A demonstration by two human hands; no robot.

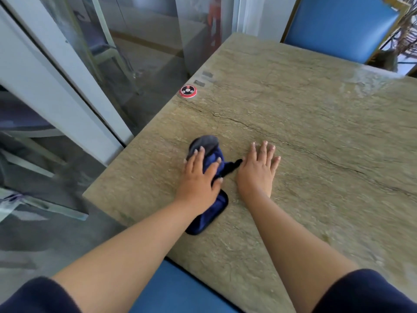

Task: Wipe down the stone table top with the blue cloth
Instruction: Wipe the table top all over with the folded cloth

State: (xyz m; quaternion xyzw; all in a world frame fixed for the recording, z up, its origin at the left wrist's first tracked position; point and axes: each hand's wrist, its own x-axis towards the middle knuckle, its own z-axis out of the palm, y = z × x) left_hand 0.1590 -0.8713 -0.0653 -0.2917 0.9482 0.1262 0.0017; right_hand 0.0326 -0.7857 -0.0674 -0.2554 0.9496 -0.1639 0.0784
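The stone table top [304, 136] is beige-green with a long dark crack running across it. A crumpled dark blue cloth [211, 211] lies on it near the left edge, with a greyer fold at its far end. My left hand [199, 175] presses down on top of the cloth, fingers spread over it. My right hand [259, 168] rests flat on the bare stone just right of the cloth, fingers apart, holding nothing. A dark tail of the cloth reaches toward my right thumb.
A round red and black call button [188, 91] sits near the table's left edge, with two grey marks [203, 79] beyond it. A blue chair [338, 26] stands at the far side, another blue seat [180, 290] below me. Glass panels run along the left.
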